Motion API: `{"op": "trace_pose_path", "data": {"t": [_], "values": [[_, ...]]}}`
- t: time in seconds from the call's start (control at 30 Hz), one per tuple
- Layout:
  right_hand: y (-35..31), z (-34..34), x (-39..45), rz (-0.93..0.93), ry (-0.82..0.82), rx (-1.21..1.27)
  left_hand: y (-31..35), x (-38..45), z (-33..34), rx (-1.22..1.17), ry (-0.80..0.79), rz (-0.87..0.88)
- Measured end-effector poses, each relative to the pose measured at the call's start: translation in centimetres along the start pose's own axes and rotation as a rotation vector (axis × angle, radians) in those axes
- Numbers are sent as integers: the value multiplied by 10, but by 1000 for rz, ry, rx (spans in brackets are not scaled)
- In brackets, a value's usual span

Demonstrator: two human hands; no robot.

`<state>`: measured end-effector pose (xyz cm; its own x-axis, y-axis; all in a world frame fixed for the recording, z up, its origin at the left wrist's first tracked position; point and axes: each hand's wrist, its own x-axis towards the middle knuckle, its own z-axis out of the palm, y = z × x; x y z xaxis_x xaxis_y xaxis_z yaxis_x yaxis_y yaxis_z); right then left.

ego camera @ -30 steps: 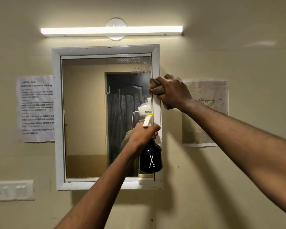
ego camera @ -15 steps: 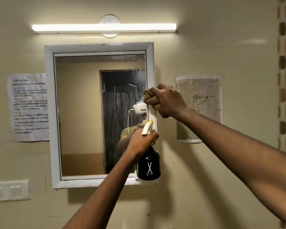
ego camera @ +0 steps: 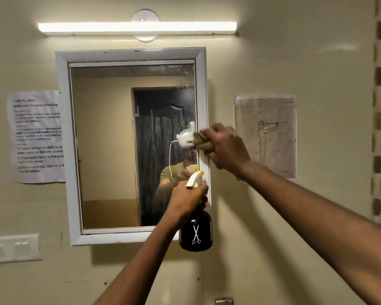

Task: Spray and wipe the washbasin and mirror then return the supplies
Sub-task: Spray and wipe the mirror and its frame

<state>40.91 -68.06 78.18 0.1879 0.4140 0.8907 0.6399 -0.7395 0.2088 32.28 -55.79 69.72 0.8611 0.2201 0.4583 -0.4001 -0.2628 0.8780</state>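
Printed notice (ego camera: 39, 137) at nine o'clock of the mirror (ego camera: 110, 148). Left hand (ego camera: 188, 200) clenched round black spray bottle (ego camera: 195, 230) at the frame's five o'clock corner. Right hand (ego camera: 223, 148), gripping the bunched cloth (ego camera: 204, 140), slid down the three o'clock edge since a second ago: mirror wiping midway, droplets left at one o'clock. Cream wall (ego camera: 317, 62), tube light (ego camera: 136, 27) at twelve.

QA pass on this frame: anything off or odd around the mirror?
Droplets or smears remain on the mirror glass at its top right, above the cloth in the right hand. The left hand holds the spray bottle. Nothing looks damaged or askew.
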Motion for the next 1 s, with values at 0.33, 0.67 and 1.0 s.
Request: {"op": "trace_pose_path", "data": {"t": [0.33, 0.67, 1.0], "values": [[3, -6, -3, -43, -74, -28, -25, -15, 3, 228, -65, 22], [-7, 2, -7, 68, -8, 24, -35, -15, 10, 166, 47, 9], [-7, 6, -22, 19, -46, 8, -63, -29, 6, 297, 13, 59]]}}
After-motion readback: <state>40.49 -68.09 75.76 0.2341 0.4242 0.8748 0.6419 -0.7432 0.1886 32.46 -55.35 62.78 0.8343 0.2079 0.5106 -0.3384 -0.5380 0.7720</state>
